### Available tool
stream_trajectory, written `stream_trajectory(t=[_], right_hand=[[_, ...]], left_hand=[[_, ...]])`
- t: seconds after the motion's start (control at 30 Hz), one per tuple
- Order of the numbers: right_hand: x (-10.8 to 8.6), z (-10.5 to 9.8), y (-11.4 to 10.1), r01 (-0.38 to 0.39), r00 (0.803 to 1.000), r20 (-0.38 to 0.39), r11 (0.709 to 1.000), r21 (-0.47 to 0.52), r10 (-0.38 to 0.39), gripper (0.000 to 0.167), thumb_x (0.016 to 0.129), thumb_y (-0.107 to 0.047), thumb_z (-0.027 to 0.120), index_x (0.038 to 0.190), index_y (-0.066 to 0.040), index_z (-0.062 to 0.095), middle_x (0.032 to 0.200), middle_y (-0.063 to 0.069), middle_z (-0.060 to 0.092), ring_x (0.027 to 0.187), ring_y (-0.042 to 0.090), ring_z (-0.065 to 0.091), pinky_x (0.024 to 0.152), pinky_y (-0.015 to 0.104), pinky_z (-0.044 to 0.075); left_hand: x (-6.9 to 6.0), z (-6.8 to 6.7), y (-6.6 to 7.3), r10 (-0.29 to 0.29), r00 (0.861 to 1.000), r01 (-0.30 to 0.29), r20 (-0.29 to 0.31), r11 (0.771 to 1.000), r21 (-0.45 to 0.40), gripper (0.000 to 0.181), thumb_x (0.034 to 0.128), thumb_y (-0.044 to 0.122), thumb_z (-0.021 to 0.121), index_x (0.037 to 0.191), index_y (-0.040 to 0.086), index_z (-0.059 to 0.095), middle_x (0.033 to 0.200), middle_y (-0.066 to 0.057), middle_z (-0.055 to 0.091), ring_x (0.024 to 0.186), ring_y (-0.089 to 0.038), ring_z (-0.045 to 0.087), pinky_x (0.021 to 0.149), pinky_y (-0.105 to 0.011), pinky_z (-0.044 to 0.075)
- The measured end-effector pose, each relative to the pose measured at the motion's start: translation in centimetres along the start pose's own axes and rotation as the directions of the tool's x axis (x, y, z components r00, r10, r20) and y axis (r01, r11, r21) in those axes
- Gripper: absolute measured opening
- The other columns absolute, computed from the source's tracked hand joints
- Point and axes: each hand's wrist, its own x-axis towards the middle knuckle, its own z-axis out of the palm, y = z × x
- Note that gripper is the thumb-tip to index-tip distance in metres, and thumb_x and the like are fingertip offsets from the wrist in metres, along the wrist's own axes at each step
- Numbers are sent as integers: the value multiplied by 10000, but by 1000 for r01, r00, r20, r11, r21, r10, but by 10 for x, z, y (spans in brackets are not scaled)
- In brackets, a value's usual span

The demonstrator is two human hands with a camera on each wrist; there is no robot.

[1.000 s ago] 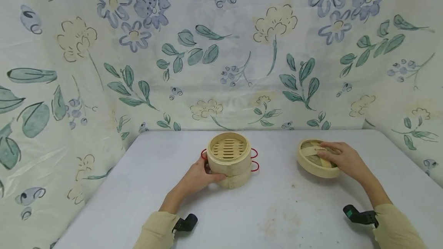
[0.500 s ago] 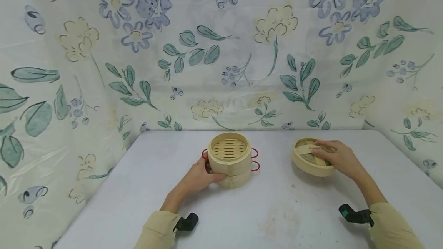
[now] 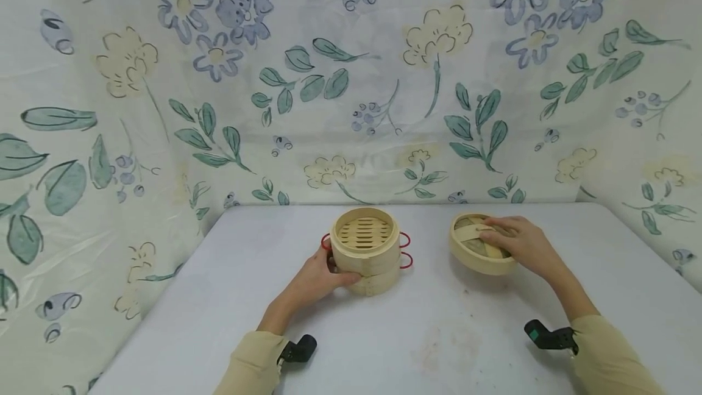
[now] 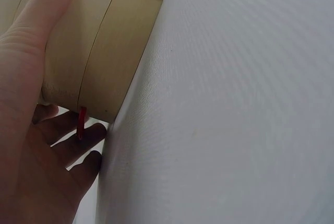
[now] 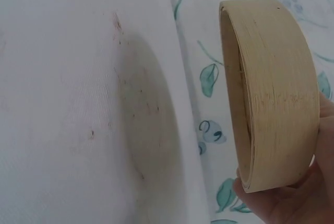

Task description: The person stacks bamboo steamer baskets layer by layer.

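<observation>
A two-tier bamboo steamer (image 3: pixel 366 264) stands upright on the table in the head view, its slatted inside showing from above. My left hand (image 3: pixel 315 279) holds its left side, thumb across the front and fingers round behind. In the left wrist view, those fingers lie near a red loop handle (image 4: pixel 81 122) on the steamer wall (image 4: pixel 104 46). To the right, my right hand (image 3: pixel 528 247) pinches the top strap of the round bamboo lid (image 3: pixel 475 261). The right wrist view has this lid (image 5: pixel 282 91) raised off the table, slightly tilted, its shadow below.
A white table (image 3: pixel 219 334) bears faint brownish stains (image 3: pixel 446 346) near its front middle. Behind it hangs a floral cloth (image 3: pixel 356 90), which also runs along both sides. Each wrist wears a black camera, one on the left (image 3: pixel 300 349) and one on the right (image 3: pixel 548 335).
My right hand has carried the lid leftward and slightly up, nearer to the steamer. My left hand keeps its hold on the steamer, which stays in place.
</observation>
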Motion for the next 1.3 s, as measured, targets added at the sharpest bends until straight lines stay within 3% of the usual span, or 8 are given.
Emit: stream_trajectory(t=[0.5,0.9,1.3], right_hand=[[13,6,-33,57,998,-14,998,6,-57,613,919,-559,619,1341,-114,613,1407,235,486,1314,448,407,1016,676,336],[32,14,-69,120,993,-23,993,18,-119,597,917,-543,632,1341,-124,624,1339,198,574,1261,383,479,1001,616,382],[38,27,-104,124,992,-42,990,69,-121,591,897,-512,676,1331,-114,634,1369,182,573,1298,381,460,1030,599,378]], left_hand=[[2,-4,0,8,1000,-8,14,1000,0,1017,728,487,846,1514,143,301,1435,-72,506,1281,-234,506,1068,-458,411],[2,-4,1,19,1000,-19,2,1000,14,976,746,439,844,1500,105,322,1387,-110,542,1227,-241,538,1042,-452,429],[2,1,3,22,1000,-22,2,1000,7,959,745,430,843,1491,104,336,1354,-103,558,1182,-231,552,1007,-439,447]])
